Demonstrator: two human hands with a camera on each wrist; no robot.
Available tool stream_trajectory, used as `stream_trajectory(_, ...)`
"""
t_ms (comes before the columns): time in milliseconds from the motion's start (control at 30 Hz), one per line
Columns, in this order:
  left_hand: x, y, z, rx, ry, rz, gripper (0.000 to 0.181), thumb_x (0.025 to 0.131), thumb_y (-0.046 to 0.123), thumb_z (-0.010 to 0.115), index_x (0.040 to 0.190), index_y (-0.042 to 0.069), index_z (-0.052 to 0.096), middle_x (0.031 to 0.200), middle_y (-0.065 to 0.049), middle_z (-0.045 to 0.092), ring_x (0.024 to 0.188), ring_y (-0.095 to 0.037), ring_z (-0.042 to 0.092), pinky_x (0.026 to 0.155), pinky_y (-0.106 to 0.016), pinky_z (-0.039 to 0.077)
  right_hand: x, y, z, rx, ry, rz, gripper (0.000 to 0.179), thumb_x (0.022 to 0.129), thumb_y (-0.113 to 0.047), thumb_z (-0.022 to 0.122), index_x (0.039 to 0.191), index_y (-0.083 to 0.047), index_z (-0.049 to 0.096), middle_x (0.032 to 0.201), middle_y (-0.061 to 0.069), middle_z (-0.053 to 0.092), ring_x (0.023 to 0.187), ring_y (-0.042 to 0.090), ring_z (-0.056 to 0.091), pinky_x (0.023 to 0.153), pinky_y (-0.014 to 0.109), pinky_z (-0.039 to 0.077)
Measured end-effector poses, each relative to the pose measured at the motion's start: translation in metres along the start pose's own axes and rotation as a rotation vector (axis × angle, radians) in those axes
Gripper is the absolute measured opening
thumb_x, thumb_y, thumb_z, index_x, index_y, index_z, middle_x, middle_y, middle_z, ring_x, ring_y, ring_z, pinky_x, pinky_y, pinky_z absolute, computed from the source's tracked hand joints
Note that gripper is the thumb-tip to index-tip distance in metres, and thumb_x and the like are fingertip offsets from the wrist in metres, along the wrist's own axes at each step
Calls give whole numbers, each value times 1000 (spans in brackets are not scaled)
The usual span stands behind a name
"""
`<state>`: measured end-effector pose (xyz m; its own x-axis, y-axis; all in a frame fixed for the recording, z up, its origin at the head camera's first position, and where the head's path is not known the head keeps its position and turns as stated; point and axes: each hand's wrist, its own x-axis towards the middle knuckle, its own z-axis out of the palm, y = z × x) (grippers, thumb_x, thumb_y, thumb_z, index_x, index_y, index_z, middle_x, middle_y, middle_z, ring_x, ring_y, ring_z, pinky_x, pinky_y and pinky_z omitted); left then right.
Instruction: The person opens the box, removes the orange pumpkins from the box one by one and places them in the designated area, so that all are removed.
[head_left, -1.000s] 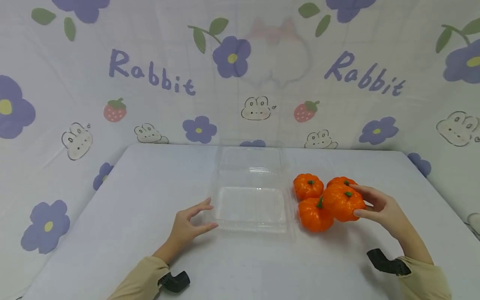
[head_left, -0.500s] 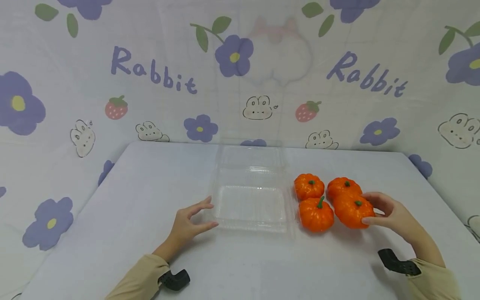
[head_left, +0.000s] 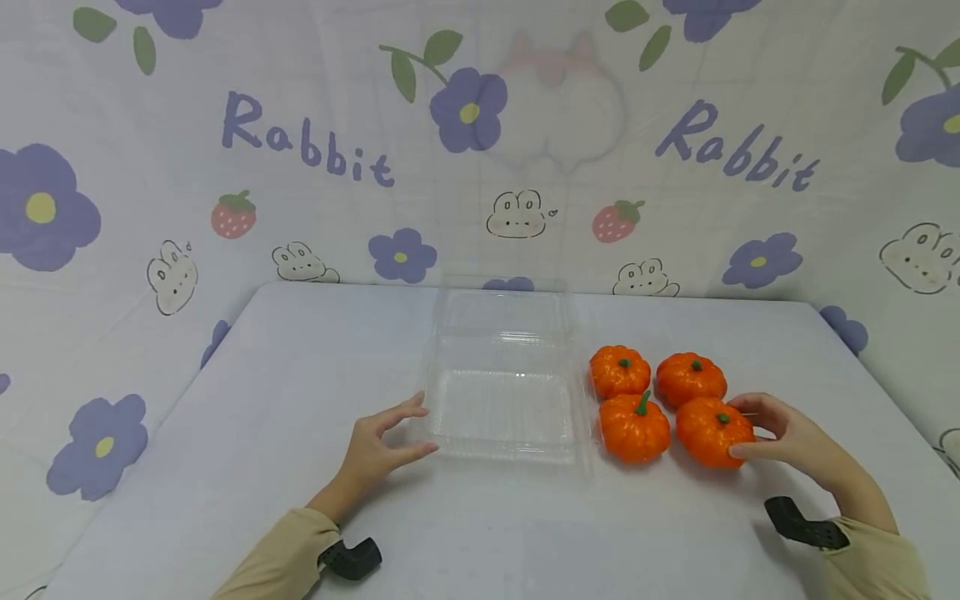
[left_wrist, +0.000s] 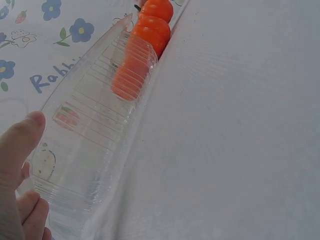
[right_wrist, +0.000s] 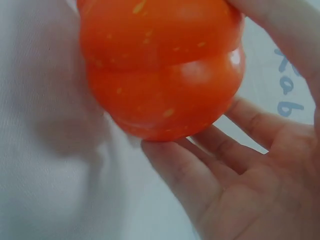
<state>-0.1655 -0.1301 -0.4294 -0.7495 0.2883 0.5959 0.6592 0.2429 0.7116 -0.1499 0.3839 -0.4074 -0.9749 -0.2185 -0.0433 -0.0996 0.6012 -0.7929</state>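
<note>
Thumb and fingers of my right hand (head_left: 798, 437) hold a small orange toy pumpkin (head_left: 714, 433) by its right side, low over the table. Glossy and ribbed, the pumpkin (right_wrist: 165, 70) fills the upper part of the right wrist view. Beside it are three more pumpkins: one at back left (head_left: 619, 372), one at back right (head_left: 690, 379) and one at front left (head_left: 633, 427). My left hand (head_left: 378, 442), thumb and fingers spread, is at the left edge of a clear plastic clamshell box (head_left: 502, 412). In the left wrist view its thumb meets the box's rim (left_wrist: 47, 107).
The box's lid (head_left: 502, 312) lies folded back toward the rear of the white table (head_left: 480, 533). Behind the table hangs a printed cloth (head_left: 315, 217) with flowers and rabbits. Black wrist devices (head_left: 806, 525) sit at both sleeves.
My right hand has brought the pumpkin right, toward me and down, from overlapping the back right one to in front of it. My left hand and the box have stayed put.
</note>
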Motion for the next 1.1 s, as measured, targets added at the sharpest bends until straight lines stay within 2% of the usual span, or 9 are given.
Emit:
stream_trajectory(133,-1,-1,0,2,2,5,38,60,-6,79,94,-9,61,111,-25,55,103,-36,53,91,-27,39,0,2,0,4,-28,34,54,80,-16,67,121,5,39,117,16,45,95,-2,45,83,49,42)
stream_trajectory(300,-2,-1,0,-7,0,-5,38,60,-5,79,94,-9,61,111,-25,55,103,-36,53,92,-28,39,0,1,2,7,-43,51,55,79,-16,68,119,6,39,118,22,43,106,29,44,84,61,35)
stream_trajectory(400,-2,-1,1,-4,-3,-11,38,61,-5,79,94,-9,61,111,-24,55,104,-36,53,90,-35,41,0,1,3,16,-46,55,55,78,-16,68,119,6,38,118,22,42,108,41,39,83,62,34)
stream_trajectory(567,-1,0,1,-4,-8,-16,38,61,-5,78,95,-9,62,112,-24,55,104,-36,53,86,-48,42,1,3,5,55,-62,68,56,77,-14,67,118,6,34,117,21,39,108,40,37,85,61,34)
stream_trajectory(667,-1,1,1,-11,-14,-16,38,62,-5,78,95,-9,61,112,-25,55,105,-36,52,88,-46,42,1,5,6,55,-58,74,57,77,-13,68,116,6,32,115,19,38,107,37,37,85,57,36)
stream_trajectory(800,0,1,0,-14,-18,-14,38,62,-5,78,96,-8,62,112,-27,54,105,-36,52,91,-38,41,2,6,9,37,-54,76,58,76,-14,69,114,6,30,112,18,37,104,35,38,84,53,38)
stream_trajectory(933,0,1,0,-26,-19,-4,38,61,-7,78,96,-8,62,111,-28,54,104,-38,52,91,-32,41,1,4,9,23,-56,68,59,76,-15,69,115,6,30,114,20,37,105,39,38,85,55,38)
stream_trajectory(1033,0,1,0,-33,-17,6,42,60,-8,78,98,-11,61,109,-28,55,100,-39,54,86,-36,45,-2,2,4,7,-64,49,58,79,-15,66,118,7,31,117,23,37,106,43,38,84,57,38)
stream_trajectory(1100,0,1,-1,-7,9,15,47,59,-8,78,101,-13,59,107,-27,57,92,-39,58,76,-42,49,-4,0,0,-5,-61,40,57,81,-16,64,121,8,32,120,25,37,107,41,40,83,57,40)
